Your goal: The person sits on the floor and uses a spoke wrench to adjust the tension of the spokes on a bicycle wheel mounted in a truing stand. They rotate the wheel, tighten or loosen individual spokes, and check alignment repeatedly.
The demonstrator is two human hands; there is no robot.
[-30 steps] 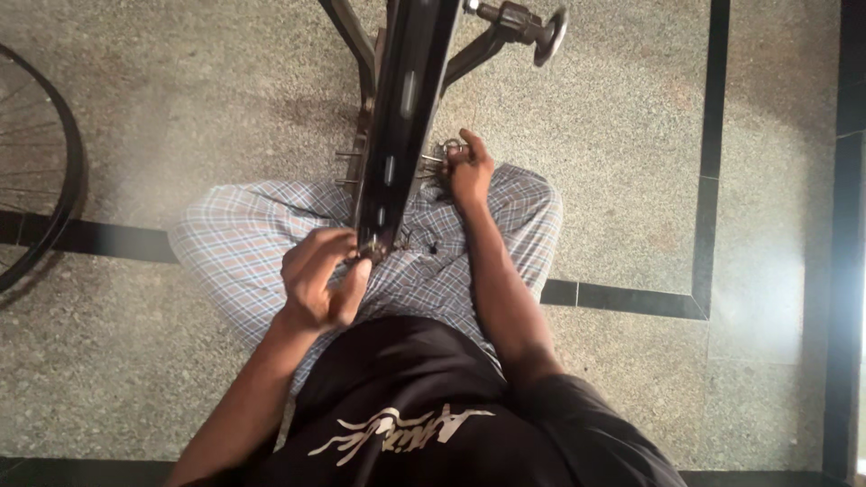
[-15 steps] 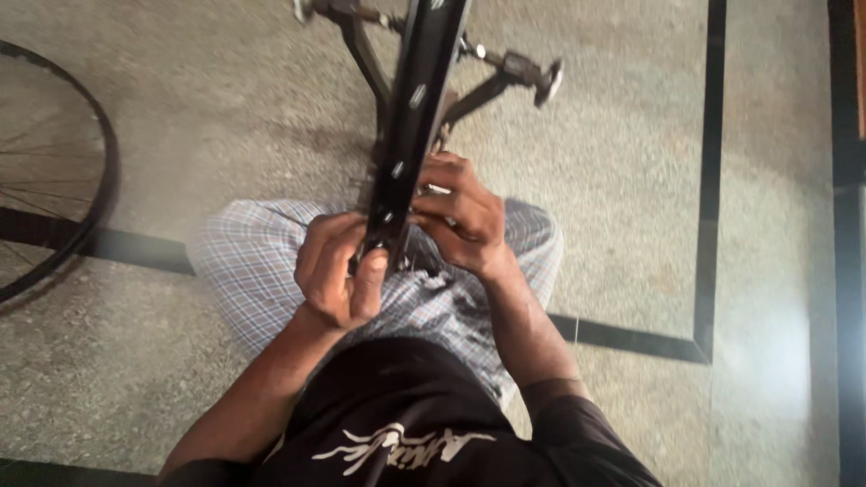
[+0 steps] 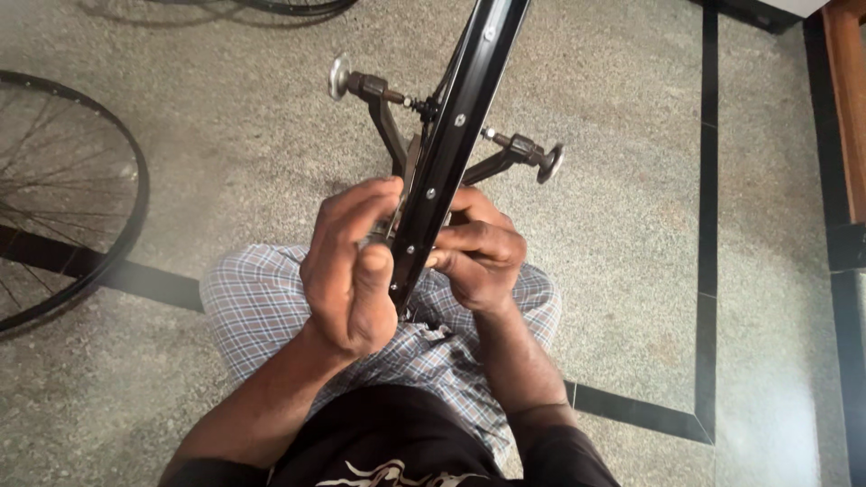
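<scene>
A black bicycle wheel rim (image 3: 456, 117) stands edge-on in front of me, mounted in a dark truing stand (image 3: 383, 108) with round knobs on both sides. My left hand (image 3: 352, 266) presses against the rim's left side, fingers raised and thumb near the rim's lower end. On the right side, my right hand (image 3: 478, 252) curls around the rim with fingers closed onto it. Both hands meet at the rim's lower part, above my checked trousers (image 3: 262, 307). What the fingertips pinch is hidden behind the rim.
Another spoked bicycle wheel (image 3: 68, 198) lies on the speckled stone floor at the left. Part of a further rim shows at the top edge (image 3: 271, 7). Black inlay lines cross the floor. A wooden frame (image 3: 848, 108) stands at the right edge.
Both hands have risen along the rim and closed in on it from either side. The view has tilted so the stand and its knobs now show fully.
</scene>
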